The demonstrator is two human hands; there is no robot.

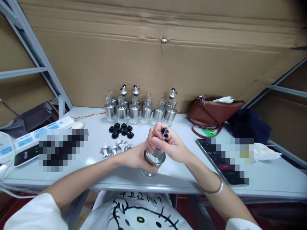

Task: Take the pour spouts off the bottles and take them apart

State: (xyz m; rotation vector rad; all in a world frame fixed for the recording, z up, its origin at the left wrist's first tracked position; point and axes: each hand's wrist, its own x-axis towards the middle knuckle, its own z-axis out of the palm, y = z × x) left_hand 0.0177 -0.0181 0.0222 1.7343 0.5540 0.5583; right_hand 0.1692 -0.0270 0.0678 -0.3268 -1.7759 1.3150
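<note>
A glass oil bottle (157, 156) with a metal band stands at the table's front edge, tilted a little. My left hand (138, 157) is wrapped around its body. At its neck, my right hand (168, 143) is closed around a pour spout (165, 133) with a black tip; the fingers hide most of the spout and the neck. Left of my hands lie several silver spout parts (115, 148), partly covered by my left forearm. Behind them sits a group of black stoppers (121, 129).
Rows of glass bottles with metal bands (134, 111) stand at the back, three with spouts fitted. At right are a brown handbag (216, 111) and a phone (219, 159). A power strip (35, 137) lies at left; cardboard (144, 64) walls the back.
</note>
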